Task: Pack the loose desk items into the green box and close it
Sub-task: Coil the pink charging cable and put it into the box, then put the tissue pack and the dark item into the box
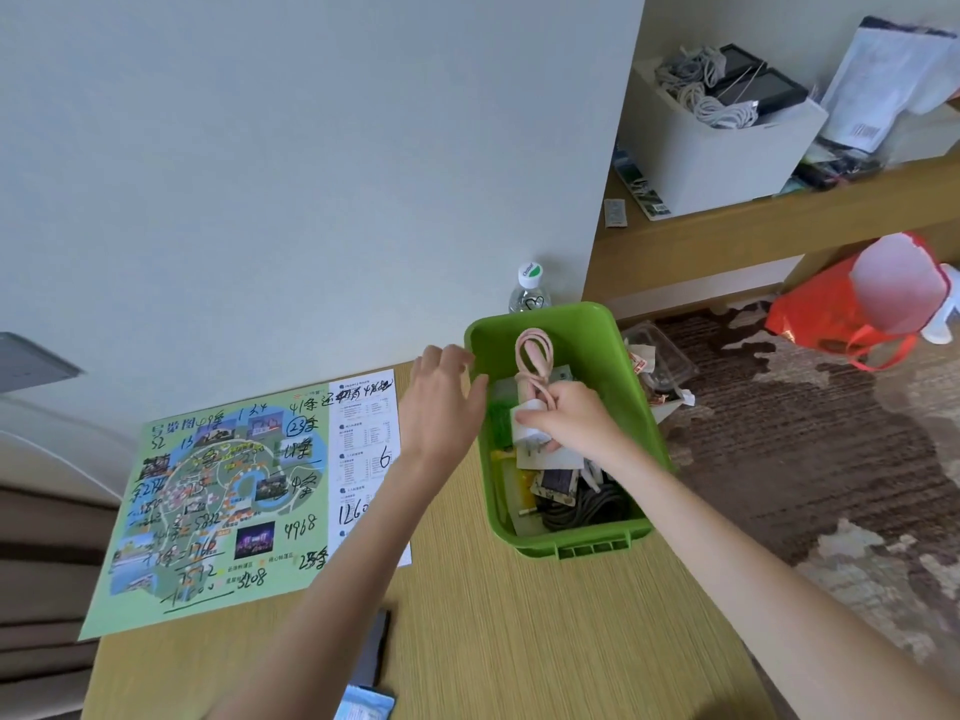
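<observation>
**Charger going into the green box**

Hands are both at the green box [597, 335], which stands lidless on the far right part of the desk [493, 615], close to the wall. The right hand [576, 420] is over the middle of the box with its grip clenched around a white charger plug [530, 433] and the pink cable [530, 361] attached to it; the cable's loop sticks up past the fingers toward the far wall of the box. The left hand [441, 402] is at the box's left rim, fingers loosely spread and released, grasping nothing; I cannot tell whether they touch the rim.

Inside the box, under the plug, lie a coil of dark cable [582, 506], a small patterned flat item and some yellow and white bits, too jumbled to name. A marked-up park map [223, 501] lies flat on the desk to the left of the box. A water bottle [530, 288] stands just behind the box against the wall. At the near desk edge sits a dark flat object [374, 646], partly hidden by the left forearm. On the carpet to the right is a red bag [831, 314].
</observation>
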